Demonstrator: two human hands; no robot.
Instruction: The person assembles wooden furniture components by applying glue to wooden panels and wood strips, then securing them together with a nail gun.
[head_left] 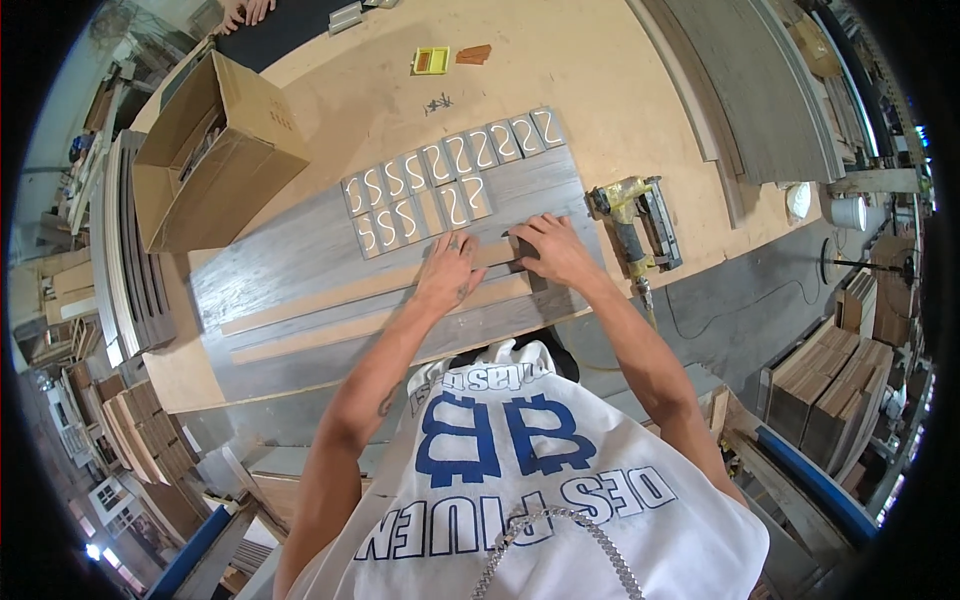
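A long grey wood-grain panel (290,250) lies across the table, with two tan strips (330,287) running along it. My left hand (450,268) rests on the upper strip, its fingers spread. At that strip's right end my right hand (555,250) grips a small dark grey piece (514,237) between thumb and fingers; most of the piece is hidden under the hand. Beyond my hands, two rows of small grey rectangular blocks (437,165) carry white squiggly beads. A yellow-and-black nail gun (630,228) lies right of the panel, with a hose fitting at its lower end.
An open cardboard box (240,135) stands at the left, beside a stack of boards (130,240). A small yellow tray (431,61) and brown pieces (474,55) sit at the back. Long boards (740,90) are piled back right. Another person's hands (245,10) show at the far left.
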